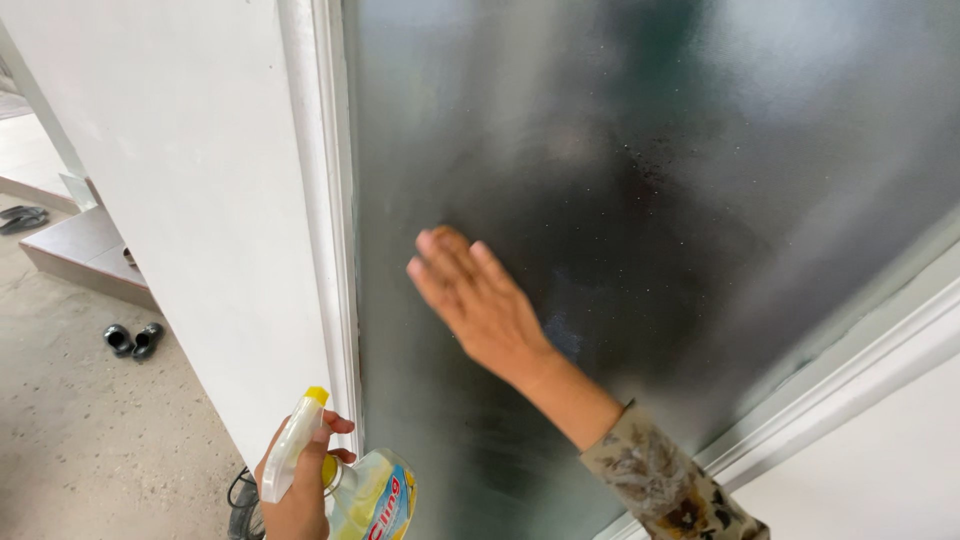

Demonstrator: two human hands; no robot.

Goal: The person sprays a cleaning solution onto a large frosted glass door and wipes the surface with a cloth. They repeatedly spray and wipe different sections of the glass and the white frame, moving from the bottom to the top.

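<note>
Head view: you face a dark frosted glass panel [650, 200] in a white frame [335, 200], white wall [190, 160] to its left, concrete floor [80, 420] with shoes [132, 340] below. Your right hand [470, 295] lies flat and spread on the glass. Your left hand [298, 495] grips a spray bottle [370, 495] of yellowish liquid, near bottom left.
</note>
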